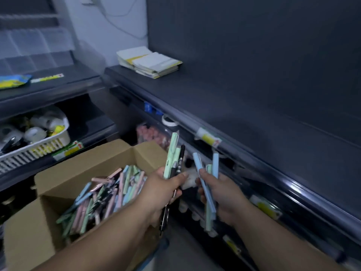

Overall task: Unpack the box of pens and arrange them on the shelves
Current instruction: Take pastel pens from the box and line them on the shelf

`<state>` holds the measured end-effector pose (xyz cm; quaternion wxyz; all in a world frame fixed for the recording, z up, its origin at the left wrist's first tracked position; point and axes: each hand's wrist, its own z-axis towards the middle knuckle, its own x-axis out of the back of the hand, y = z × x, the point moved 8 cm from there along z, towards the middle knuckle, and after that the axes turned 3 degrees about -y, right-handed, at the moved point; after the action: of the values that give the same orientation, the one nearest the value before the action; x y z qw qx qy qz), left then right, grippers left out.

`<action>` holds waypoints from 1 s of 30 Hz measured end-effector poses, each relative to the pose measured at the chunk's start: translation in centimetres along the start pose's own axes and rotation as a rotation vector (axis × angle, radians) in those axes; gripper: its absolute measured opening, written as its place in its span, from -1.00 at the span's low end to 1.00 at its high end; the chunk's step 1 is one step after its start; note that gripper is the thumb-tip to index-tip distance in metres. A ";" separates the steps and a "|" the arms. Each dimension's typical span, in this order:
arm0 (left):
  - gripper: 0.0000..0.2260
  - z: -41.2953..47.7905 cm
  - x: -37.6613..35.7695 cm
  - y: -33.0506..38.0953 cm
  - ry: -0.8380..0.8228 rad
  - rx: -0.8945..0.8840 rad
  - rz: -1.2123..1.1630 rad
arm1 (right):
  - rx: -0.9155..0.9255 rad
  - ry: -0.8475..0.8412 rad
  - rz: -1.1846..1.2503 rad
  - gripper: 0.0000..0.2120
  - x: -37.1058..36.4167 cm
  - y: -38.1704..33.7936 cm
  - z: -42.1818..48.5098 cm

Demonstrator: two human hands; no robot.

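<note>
1. Setting: dark shelving along a dark back panel, dimly lit. The upper shelf [224, 106] is bare for most of its length; a stack of booklets [150, 62] with yellow bands is seen at its far end.
2. A yellow price label [208, 137] is fixed to the front rail of that shelf. Below the rail, a roll of tape [169, 120] and a bag of pink items [150, 133] are noted; the rest of the lower shelf is too blurred to identify.
3. On the left unit, a white slotted basket [39, 147] holding tape rolls is set on the middle shelf. A blue and yellow packet [13, 81] lies on the shelf above it.
4. An open cardboard box [84, 161] is placed low at left, flaps up, in front of the shelving. A loose heap of pens [101, 196] in pink, green, blue and black is held inside.
5. Left hand [162, 192]: fingers are curled round a bunch of green pens [172, 153] and black pens [180, 161], held upright above the box's right edge.
6. Right hand [226, 194]: several blue pens [205, 184] and at least one green one are gripped, tips up, just beside the left hand and in front of the lower shelf.
7. The two bundles are held near each other but apart.
</note>
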<state>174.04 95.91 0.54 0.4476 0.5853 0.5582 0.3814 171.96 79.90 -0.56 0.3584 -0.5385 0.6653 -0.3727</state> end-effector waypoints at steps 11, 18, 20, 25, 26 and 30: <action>-0.85 -15.3 -27.0 -2.6 -0.349 -0.055 0.094 | 0.086 0.248 0.183 -0.70 25.7 3.1 -20.0; -0.85 -25.7 -43.1 -4.9 -0.540 -0.041 0.118 | 0.123 0.471 0.145 -0.73 41.2 6.6 -33.7; -0.84 -28.1 -47.2 -5.4 -0.605 -0.022 0.129 | 0.125 0.520 0.151 -0.72 44.5 7.2 -36.5; -0.80 -32.1 -55.8 -6.1 -0.730 0.003 0.169 | 0.150 0.614 0.257 -0.75 51.3 8.8 -40.3; -0.79 -32.5 -57.5 -6.2 -0.752 0.017 0.168 | 0.163 0.623 0.271 -0.77 52.5 8.8 -40.7; -0.87 -32.5 -63.6 -6.5 -0.805 0.043 0.162 | 0.219 0.640 0.293 -0.78 57.1 8.2 -41.0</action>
<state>135.77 35.63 7.80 0.5865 0.7391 0.2983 0.1441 122.99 29.34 6.99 0.2374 -0.2520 0.7699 -0.5360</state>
